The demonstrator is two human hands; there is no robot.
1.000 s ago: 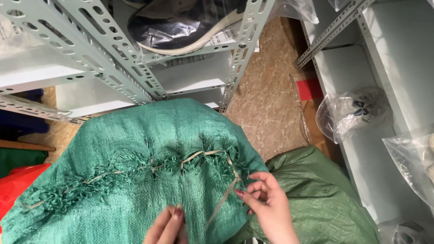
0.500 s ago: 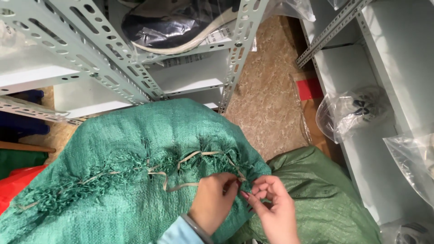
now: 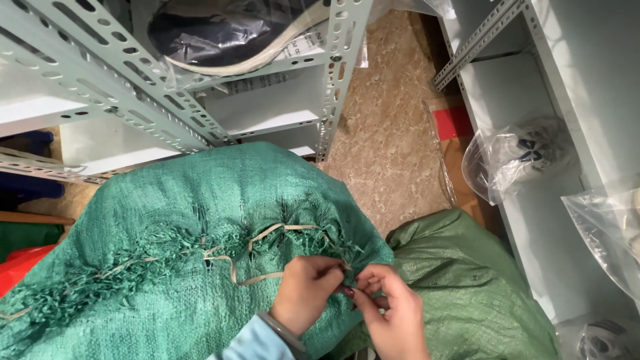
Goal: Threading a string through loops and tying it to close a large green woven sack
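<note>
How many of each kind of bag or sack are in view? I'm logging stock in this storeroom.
Green woven plastic sacks: 2, the big one that both hands work on and another right of it.
Clear plastic bags on the shelves: 4.
Total: 6.

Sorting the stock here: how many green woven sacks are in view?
2: a large sack under both hands, stitched with tan cord, and a second sack to its right. Others may be hidden.
</note>
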